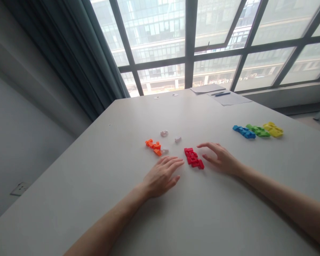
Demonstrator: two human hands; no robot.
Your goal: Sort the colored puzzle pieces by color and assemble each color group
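Bare forearms (120, 220) reach across a smooth white table (69, 177), cut off by the frame at seven and four o'clock. Between the two separated hands lies a cluster of red pieces (193, 158), plastic-looking and blocky, too small for their joints to be made out. At the cluster's eight o'clock, the left hand (163, 176) faces palm down, fingers extended, thumb apart, fingertips just beside the red; whether its palm meets the tabletop cannot be told. At three o'clock, the right hand (220, 158) curves loosely, a clear gap between thumb and forefinger, its grasp unfilled.

Angular orange pieces (154, 147) lie between nine and ten o'clock, with small white pieces (178, 139) near them, faint against the pale surface. Toward two o'clock, blue (244, 132), green (258, 130) and yellow clusters (273, 129) form a row. Beyond, near twelve, sit papers (236, 99) and a dark pen (222, 94), their markings unreadable. A folded dark curtain (96, 53) hangs at ten before dark-framed windows (160, 35), the building outside washed out by glare.
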